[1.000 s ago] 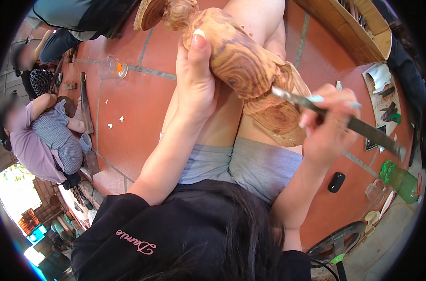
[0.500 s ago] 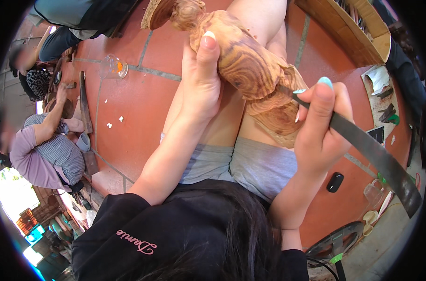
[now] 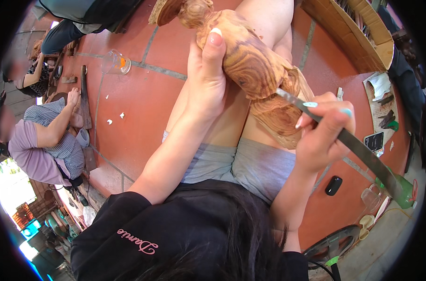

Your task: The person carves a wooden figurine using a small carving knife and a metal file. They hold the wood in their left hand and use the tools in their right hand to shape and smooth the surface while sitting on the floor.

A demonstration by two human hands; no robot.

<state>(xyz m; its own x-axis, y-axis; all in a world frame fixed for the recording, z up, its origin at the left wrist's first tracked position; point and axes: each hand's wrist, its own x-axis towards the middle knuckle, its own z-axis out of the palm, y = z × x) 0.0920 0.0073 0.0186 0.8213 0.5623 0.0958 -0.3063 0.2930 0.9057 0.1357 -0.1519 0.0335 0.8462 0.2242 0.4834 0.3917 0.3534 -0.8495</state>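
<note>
A carved wooden figure with swirling brown grain lies tilted across my bare thighs, its rounded end at the far left. My left hand is wrapped round its left side, thumb on top. In my right hand is a long, flat metal carving tool, pinched between thumb and fingers near its working end. The tool's bright tip touches the figure at the groove between its rounded body and the lower part. Its dark other end reaches out to the lower right.
Red floor tiles surround me. A clear plastic cup and white scraps lie to the left. On the right are a cardboard box, a phone, a small black case, a glass mug and a green bottle. Two people sit working at left.
My right hand has moved slightly toward me, and more of the tool's bright tip shows. The tool's dark end has swung up and left, uncovering the green bottle. The left hand keeps its hold.
</note>
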